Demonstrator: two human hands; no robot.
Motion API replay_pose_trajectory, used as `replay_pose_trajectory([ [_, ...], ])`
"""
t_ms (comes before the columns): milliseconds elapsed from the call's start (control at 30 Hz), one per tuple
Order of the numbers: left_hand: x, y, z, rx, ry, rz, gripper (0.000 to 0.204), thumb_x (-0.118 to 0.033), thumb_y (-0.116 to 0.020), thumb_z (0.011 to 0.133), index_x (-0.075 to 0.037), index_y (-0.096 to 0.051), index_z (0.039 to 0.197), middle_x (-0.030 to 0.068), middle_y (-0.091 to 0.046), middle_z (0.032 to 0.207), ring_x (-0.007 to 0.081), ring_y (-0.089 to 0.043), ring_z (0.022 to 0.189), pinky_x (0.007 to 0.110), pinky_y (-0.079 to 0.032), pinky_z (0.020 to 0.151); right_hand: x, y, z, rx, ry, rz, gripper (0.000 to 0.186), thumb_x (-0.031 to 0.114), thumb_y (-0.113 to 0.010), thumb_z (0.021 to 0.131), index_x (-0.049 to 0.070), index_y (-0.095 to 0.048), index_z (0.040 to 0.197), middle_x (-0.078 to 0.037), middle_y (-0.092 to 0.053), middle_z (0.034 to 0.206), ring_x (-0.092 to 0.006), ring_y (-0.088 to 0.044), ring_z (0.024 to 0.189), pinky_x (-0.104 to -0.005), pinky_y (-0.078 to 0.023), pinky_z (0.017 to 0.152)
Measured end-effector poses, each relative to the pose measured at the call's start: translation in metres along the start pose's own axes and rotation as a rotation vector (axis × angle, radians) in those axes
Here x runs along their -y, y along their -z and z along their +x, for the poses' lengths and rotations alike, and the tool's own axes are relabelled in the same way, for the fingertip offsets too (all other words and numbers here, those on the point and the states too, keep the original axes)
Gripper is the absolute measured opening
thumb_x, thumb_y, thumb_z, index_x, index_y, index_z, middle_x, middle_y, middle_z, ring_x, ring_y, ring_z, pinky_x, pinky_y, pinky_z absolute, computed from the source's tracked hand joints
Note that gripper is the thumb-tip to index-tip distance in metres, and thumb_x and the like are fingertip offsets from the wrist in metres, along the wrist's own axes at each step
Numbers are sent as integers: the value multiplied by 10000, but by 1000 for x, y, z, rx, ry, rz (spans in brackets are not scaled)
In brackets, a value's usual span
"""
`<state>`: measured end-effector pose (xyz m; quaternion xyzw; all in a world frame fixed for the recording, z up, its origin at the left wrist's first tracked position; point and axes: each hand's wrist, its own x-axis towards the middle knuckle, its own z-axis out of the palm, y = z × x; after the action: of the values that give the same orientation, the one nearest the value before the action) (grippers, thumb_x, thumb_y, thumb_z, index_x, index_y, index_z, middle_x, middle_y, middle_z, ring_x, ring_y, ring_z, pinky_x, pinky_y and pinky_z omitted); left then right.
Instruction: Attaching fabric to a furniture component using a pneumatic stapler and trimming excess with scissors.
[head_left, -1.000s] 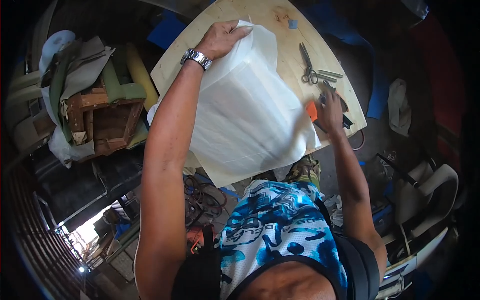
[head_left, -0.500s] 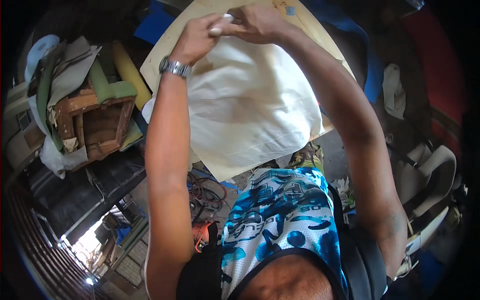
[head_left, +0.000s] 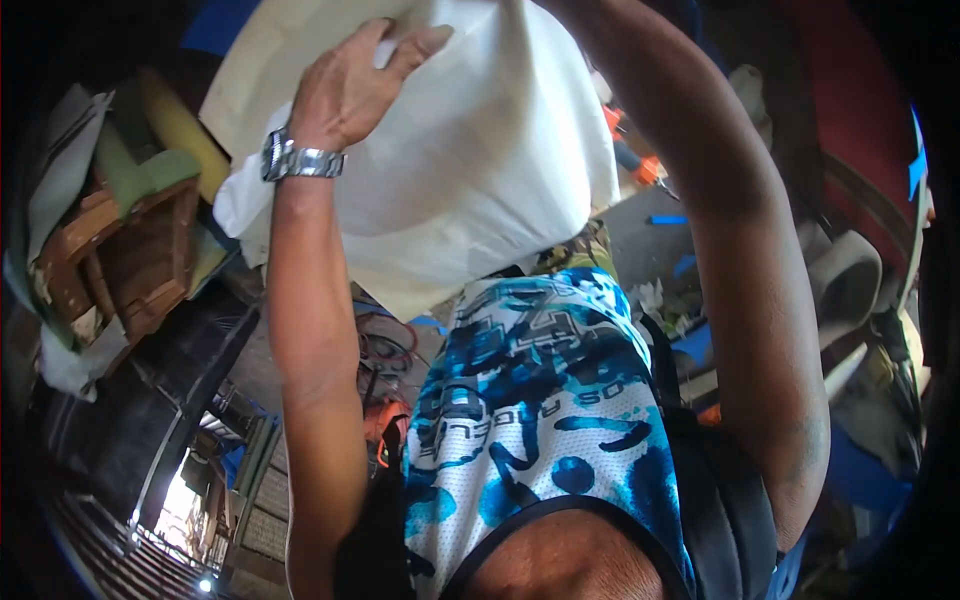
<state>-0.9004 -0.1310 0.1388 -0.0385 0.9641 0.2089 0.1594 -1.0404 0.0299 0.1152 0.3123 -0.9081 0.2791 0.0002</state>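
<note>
A large white sheet (head_left: 470, 160) drapes over the work surface in front of me, with loose folds along its left side. My left hand (head_left: 355, 85) is on its upper left, thumb and forefinger apart, a steel watch at the wrist. At the top edge of the picture, my right hand (head_left: 555, 12) reaches over the sheet; its fingers are cropped or hidden, so I cannot tell their grip. An orange and black tool (head_left: 640, 165) shows beside the sheet, partly behind my right forearm.
Stripped wooden furniture (head_left: 120, 260) with green and yellow foam stands at left. A pale upholstered seat (head_left: 845, 280) is low at right, near a red panel (head_left: 850, 100). Tangled hoses (head_left: 385, 350) and scraps lie on the floor below the sheet.
My right hand has risen from beside the scissors, meeting my left, and is now farther apart from it at the top edge. My left hand has shifted down-left, fingers spreading. The view has shifted.
</note>
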Motion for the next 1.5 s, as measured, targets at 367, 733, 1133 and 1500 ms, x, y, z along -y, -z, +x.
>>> replay_pose_trajectory([
  [367, -4, 7, 9, 64, 25, -41, 805, -722, -409, 878, -2, -572, 1198, 190, -654, 1102, 319, -620, 1036, 370, -458, 897, -20, -22, 8, 94, 118, 34, 567, 424, -430, 962, 55, -649, 592, -179, -638, 636, -381, -615, 579, -526, -449, 575],
  [733, -43, 27, 81, 402, 193, -316, 622, -547, -781, 721, 45, -653, 858, 85, -659, 740, 134, -631, 633, 271, -501, 548, -50, -97, 28, 100, 326, -43, 519, 198, -514, 777, 84, -566, 1280, -158, -625, 681, -328, -624, 605, -427, -499, 559],
  [1133, 1, 18, 82, 303, 330, -414, 632, -597, -716, 701, 28, -645, 769, 23, -515, 537, 112, -434, 435, 306, -303, 393, 7, -46, 43, 330, -170, 234, 398, 336, -433, 958, 68, -708, 854, -173, -668, 742, -357, -657, 716, -446, -523, 637],
  [1500, -23, 8, 71, -109, 283, 41, 422, -360, -528, 901, 43, -650, 882, 324, -614, 897, 503, -573, 854, 507, -462, 777, 6, -62, 54, 114, -131, 297, 507, 449, -400, 980, 80, -676, 769, -174, -681, 778, -371, -655, 739, -455, -510, 665],
])
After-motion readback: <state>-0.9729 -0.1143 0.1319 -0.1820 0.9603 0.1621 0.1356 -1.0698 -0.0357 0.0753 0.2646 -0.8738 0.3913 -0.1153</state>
